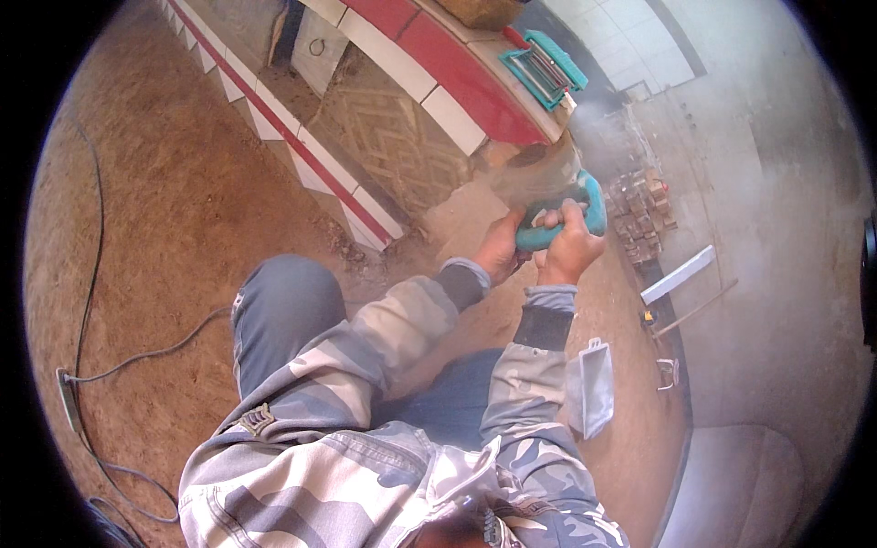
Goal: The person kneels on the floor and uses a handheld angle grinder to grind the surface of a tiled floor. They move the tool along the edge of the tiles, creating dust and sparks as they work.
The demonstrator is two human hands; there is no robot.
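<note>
Both my hands are closed around a teal power tool with a loop handle (594, 205), held at the corner of a tiled ledge (512, 110) faced in red and white. My right hand (571, 247) wraps the rear handle. Close beside it, my left hand (498, 245) grips the tool's lower left side. Pale dust hangs around the tool and drifts to the right. The tool's working end is hidden by the dust and its own body. Just beyond it, the ledge corner has a rough, dark opening (539, 155).
A teal frame-like tool (544, 73) rests on the ledge. Bricks (639, 210) are piled right, near a white strip (678, 274), a stick (699, 306) and a yellow-black tape measure (649, 318). A whitish plastic tray (594, 388) lies by my right arm. Cables run left to a power strip (67, 400).
</note>
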